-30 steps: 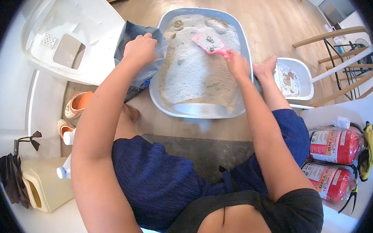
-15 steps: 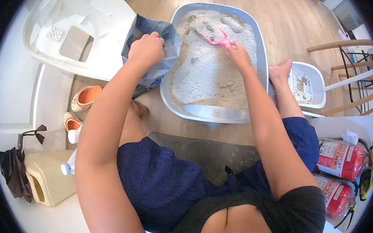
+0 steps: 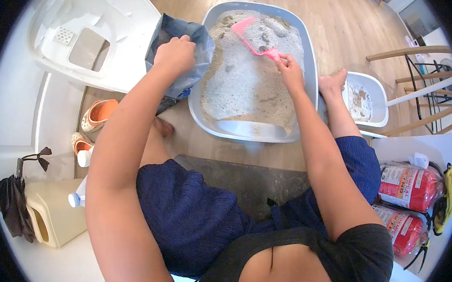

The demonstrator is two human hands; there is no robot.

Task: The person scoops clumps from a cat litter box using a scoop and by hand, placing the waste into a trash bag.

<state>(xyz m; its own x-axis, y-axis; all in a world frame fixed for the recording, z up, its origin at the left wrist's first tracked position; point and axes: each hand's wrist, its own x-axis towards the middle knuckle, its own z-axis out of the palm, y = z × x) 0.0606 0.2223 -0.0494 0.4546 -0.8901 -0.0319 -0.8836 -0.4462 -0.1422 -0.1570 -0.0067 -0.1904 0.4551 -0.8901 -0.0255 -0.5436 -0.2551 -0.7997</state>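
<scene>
A grey tray (image 3: 311,60) holds pale, lumpy litter (image 3: 243,81). My right hand (image 3: 289,70) grips the handle of a pink scoop (image 3: 243,25), whose blade is tilted on edge at the litter's upper part. Dark clumps lie beside the scoop. At the tray's left, my left hand (image 3: 176,54) is closed at the mouth of a grey plastic bag (image 3: 200,44), its fingertips partly hidden inside the opening.
A large white cover (image 3: 130,64) leans at the upper left, above orange-lined clogs (image 3: 101,114). My bare foot stands between the tray and a white dustpan (image 3: 380,100). Red fire extinguishers (image 3: 410,185) lie lower right; a beige bin (image 3: 61,211) stands lower left.
The pink scoop has turned from nearly flat, with clumps on it, to tilted on edge over the litter. My left hand stays at the bag. The view has shifted slightly.
</scene>
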